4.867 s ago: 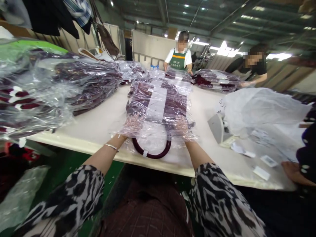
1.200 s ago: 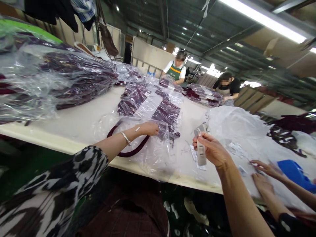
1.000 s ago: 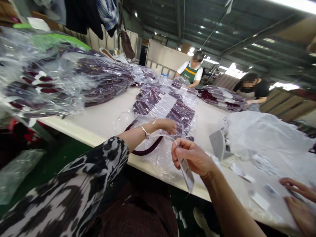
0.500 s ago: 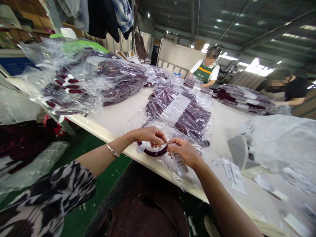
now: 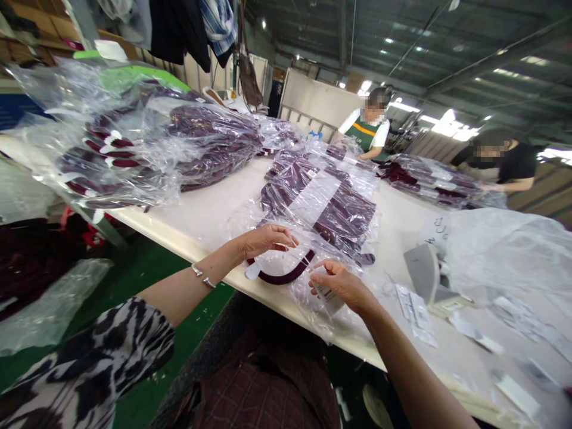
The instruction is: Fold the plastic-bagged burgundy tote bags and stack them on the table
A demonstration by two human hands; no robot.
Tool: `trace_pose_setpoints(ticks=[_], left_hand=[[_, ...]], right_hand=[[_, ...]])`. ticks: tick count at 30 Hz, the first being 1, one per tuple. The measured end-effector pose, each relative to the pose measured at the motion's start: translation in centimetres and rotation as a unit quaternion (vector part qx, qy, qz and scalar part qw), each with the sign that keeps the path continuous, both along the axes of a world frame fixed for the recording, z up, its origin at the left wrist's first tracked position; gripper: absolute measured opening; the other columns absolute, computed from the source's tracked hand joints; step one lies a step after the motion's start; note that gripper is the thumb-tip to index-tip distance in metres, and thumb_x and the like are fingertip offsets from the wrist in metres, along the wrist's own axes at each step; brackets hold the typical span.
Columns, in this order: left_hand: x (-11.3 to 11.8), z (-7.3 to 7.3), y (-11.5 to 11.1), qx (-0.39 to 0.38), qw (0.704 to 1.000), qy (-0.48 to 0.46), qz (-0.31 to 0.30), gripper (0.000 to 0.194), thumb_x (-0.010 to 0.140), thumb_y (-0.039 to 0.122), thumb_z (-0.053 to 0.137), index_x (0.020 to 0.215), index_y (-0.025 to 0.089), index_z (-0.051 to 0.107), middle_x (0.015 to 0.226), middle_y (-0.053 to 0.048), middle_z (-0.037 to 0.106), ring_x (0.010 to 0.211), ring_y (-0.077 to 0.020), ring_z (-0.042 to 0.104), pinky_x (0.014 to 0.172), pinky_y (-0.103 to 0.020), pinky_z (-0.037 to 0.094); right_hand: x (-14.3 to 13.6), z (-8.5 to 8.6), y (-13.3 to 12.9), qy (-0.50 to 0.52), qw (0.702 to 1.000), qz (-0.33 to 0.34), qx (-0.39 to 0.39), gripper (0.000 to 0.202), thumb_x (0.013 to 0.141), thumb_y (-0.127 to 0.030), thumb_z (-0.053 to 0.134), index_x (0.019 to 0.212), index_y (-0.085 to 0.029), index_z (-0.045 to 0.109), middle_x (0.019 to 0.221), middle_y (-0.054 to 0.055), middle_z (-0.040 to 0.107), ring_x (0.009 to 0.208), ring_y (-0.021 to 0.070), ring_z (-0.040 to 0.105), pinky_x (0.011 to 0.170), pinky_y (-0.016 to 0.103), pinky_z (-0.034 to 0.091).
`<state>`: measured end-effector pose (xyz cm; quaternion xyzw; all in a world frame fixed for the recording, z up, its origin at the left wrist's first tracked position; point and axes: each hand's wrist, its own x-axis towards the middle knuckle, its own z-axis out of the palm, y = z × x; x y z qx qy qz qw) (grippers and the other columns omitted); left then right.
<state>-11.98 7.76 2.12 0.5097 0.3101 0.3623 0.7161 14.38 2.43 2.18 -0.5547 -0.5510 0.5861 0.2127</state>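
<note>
My left hand [image 5: 267, 239] is over the near table edge, its fingers stretched to the right above a dark maroon strap loop [image 5: 286, 277]. A small pale bit shows by its fingertips, too fine to name. To the right, my right hand [image 5: 342, 286] has its thumb and curled fingers around a white printed hang tag [image 5: 329, 298]; the exact grip is partly hidden. Small white ties show on the strap, which sticks out of a clear plastic bag. Inside that bag lies a folded maroon garment [image 5: 342, 214] with a white paper strip [image 5: 314, 198].
A tall pile of bagged maroon garments [image 5: 210, 140] stands at the left. On the right of the table [image 5: 187, 217] are a grey holder [image 5: 426, 277], white tags [image 5: 415, 316] and a clear plastic sheet [image 5: 513, 250]. Two people [image 5: 369, 128] work across the table.
My hands have drawn apart from where they met at the tag's string. The left fingers have straightened; the right hand has shifted slightly right with the tag. The view has turned a little.
</note>
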Motion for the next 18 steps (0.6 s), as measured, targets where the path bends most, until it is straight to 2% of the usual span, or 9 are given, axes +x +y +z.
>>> trace_pose_setpoints(ticks=[2,4,7,9,11,13,15,17,18], left_hand=[[0.0,-0.1,-0.1,-0.032,0.999,-0.038,-0.013,0.026,0.064,0.033,0.086,0.072,0.015,0.07,0.091,-0.007,0.074,0.094,-0.019,0.068,0.093,-0.033,0.051],[0.4,-0.1,-0.4,-0.03,0.998,-0.049,-0.031,0.029,0.068,0.037,0.086,0.073,0.014,0.069,0.081,-0.005,0.072,0.091,-0.0193,0.07,0.094,-0.033,0.051],[1.8,-0.1,-0.9,0.055,0.997,0.018,-0.045,0.027,0.078,0.039,0.08,0.079,0.015,0.07,0.073,-0.002,0.068,0.076,-0.0143,0.066,0.079,-0.027,0.051],[3.1,-0.2,-1.2,0.136,0.986,0.089,-0.048,0.023,0.083,0.038,0.074,0.082,0.015,0.071,0.067,0.001,0.064,0.063,-0.0111,0.058,0.064,-0.023,0.046],[4.3,-0.3,-1.4,0.219,0.965,0.14,-0.042,0.018,0.086,0.032,0.068,0.081,0.016,0.072,0.065,0.002,0.063,0.059,-0.0105,0.054,0.059,-0.022,0.041],[5.2,-0.5,-1.5,0.293,0.941,0.169,-0.012,0.013,0.084,0.024,0.065,0.078,0.016,0.074,0.07,0.001,0.067,0.065,-0.0116,0.057,0.062,-0.022,0.042],[5.4,-0.5,-1.4,0.327,0.925,0.192,0.022,0.011,0.08,0.019,0.064,0.08,0.017,0.075,0.078,-0.001,0.071,0.072,-0.013,0.06,0.066,-0.022,0.043],[5.0,-0.4,-1.2,0.284,0.938,0.199,0.024,0.016,0.08,0.022,0.064,0.09,0.017,0.075,0.075,-0.001,0.07,0.065,-0.0125,0.059,0.059,-0.021,0.043],[4.6,-0.2,-1.1,0.242,0.951,0.194,0.011,0.02,0.081,0.026,0.064,0.095,0.016,0.073,0.07,0.001,0.068,0.058,-0.0116,0.057,0.054,-0.021,0.041]], right_hand=[[1.2,-0.5,0.0,-0.016,1.0,0.003,-0.014,0.044,0.07,-0.054,0.081,0.091,-0.02,0.063,0.074,0.002,0.074,0.067,0.0201,0.072,0.063,0.03,0.055],[2.1,-0.6,0.0,-0.058,0.998,0.037,-0.005,0.041,0.074,-0.055,0.078,0.09,-0.019,0.066,0.077,0.004,0.075,0.071,0.0222,0.072,0.068,0.034,0.056],[2.1,0.2,0.0,-0.126,0.985,0.057,0.105,0.044,0.07,-0.049,0.084,0.101,-0.02,0.073,0.106,0.009,0.077,0.103,0.0307,0.071,0.093,0.045,0.054],[0.9,0.8,0.0,-0.074,0.982,0.029,0.169,0.061,0.066,-0.046,0.089,0.12,-0.023,0.071,0.131,0.01,0.07,0.126,0.0331,0.061,0.108,0.048,0.047],[-1.0,1.0,0.0,0.049,0.985,-0.011,0.168,0.069,0.07,-0.048,0.088,0.13,-0.025,0.065,0.139,0.009,0.066,0.13,0.0303,0.059,0.111,0.046,0.046],[-2.8,0.6,0.2,0.167,0.978,-0.027,0.125,0.06,0.076,-0.052,0.084,0.126,-0.025,0.066,0.127,0.008,0.07,0.116,0.0255,0.067,0.103,0.041,0.052],[-4.2,-0.1,0.4,0.247,0.966,-0.019,0.07,0.055,0.077,-0.058,0.082,0.118,-0.025,0.067,0.109,0.005,0.073,0.091,0.0202,0.072,0.088,0.037,0.057],[-4.9,-0.7,0.6,0.292,0.956,0.01,0.024,0.057,0.076,-0.064,0.081,0.114,-0.024,0.065,0.092,0.002,0.072,0.063,0.013,0.066,0.067,0.031,0.057],[-4.9,-0.8,0.6,0.297,0.954,0.024,0.009,0.059,0.076,-0.066,0.081,0.113,-0.023,0.064,0.086,0.0,0.07,0.051,0.0088,0.057,0.056,0.026,0.051]])
